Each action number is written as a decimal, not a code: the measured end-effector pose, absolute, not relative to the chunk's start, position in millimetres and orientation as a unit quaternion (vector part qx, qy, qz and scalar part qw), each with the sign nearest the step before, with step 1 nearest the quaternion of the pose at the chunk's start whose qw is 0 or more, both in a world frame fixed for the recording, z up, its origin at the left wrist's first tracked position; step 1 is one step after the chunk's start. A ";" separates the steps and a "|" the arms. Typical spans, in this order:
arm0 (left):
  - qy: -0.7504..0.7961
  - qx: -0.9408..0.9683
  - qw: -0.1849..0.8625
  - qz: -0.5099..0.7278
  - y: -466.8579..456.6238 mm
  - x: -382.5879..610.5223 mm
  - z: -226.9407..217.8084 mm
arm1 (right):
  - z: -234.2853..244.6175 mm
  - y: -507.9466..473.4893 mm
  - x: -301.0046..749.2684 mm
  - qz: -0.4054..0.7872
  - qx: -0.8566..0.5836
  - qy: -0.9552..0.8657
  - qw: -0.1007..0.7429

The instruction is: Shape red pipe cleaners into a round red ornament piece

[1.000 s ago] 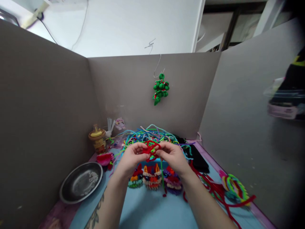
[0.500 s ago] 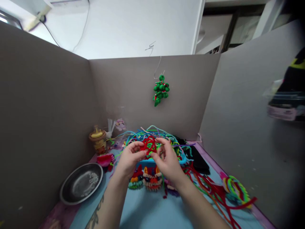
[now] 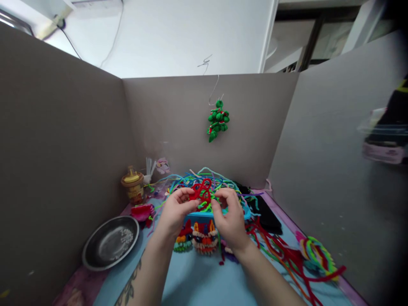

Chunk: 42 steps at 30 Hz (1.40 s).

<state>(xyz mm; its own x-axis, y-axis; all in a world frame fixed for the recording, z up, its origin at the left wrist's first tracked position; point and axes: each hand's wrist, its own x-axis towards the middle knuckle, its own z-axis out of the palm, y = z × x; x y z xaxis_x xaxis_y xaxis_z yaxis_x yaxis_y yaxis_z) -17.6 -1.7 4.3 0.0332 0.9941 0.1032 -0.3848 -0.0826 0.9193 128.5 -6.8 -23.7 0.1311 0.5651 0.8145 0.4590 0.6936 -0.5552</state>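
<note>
While twisted, red pipe cleaner [image 3: 202, 192], unlabelled.

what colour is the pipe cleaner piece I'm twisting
Red: the twisted pipe cleaner piece between your left hand and right hand, head view.

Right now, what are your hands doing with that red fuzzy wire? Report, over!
Left hand grip pinching red pipe-cleaner loop. Right hand fingers curled beside it, touching. Loop raised above blue basket; nothing between.

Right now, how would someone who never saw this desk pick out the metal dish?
Start at the grey cardboard screen's left wall and look down to the near left corner of the blue mat. The metal dish lies there, left of the left hand. It is the only round, shiny, dark thing, with small white bits inside.
</note>
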 end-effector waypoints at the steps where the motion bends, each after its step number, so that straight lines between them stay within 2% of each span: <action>1: 0.355 0.432 0.577 0.596 -2.0 -17.9 4.5 | -23.3 -5.3 128.7 0.059 -0.403 -0.647 0.645; 5: 0.347 0.461 0.578 0.577 -2.8 -18.1 4.7 | -20.6 1.8 130.1 0.190 -0.422 -0.587 0.665; 8: 0.341 0.484 0.577 0.562 -3.0 -17.3 3.7 | -19.1 6.4 134.0 0.244 -0.407 -0.566 0.674; 14: 0.340 0.500 0.589 0.536 -3.9 -16.2 1.7 | -18.1 7.8 140.7 0.286 -0.417 -0.565 0.652; 19: 0.337 0.508 0.582 0.538 -1.8 -17.8 0.6 | -14.8 7.1 144.3 0.323 -0.394 -0.540 0.670; 25: 0.337 0.505 0.586 0.537 -1.2 -13.6 -0.2 | -11.5 3.4 145.4 0.311 -0.403 -0.568 0.646; 29: 0.331 0.502 0.594 0.535 -1.8 -11.9 0.2 | -12.3 -1.4 138.7 0.289 -0.399 -0.628 0.603; 34: 0.333 0.505 0.585 0.540 -3.7 -12.5 2.7 | -13.2 -4.3 134.2 0.243 -0.404 -0.649 0.597; 37: 0.339 0.502 0.571 0.554 -3.5 -13.0 2.7 | -13.3 -6.4 137.9 0.109 -0.407 -0.664 0.618; 39: 0.340 0.497 0.565 0.564 -2.8 -13.3 2.0 | -13.2 -9.1 139.9 0.009 -0.354 -0.709 0.610; 42: 0.341 0.482 0.566 0.576 -2.1 -12.9 1.9 | -13.3 -14.1 136.7 -0.063 -0.276 -0.811 0.512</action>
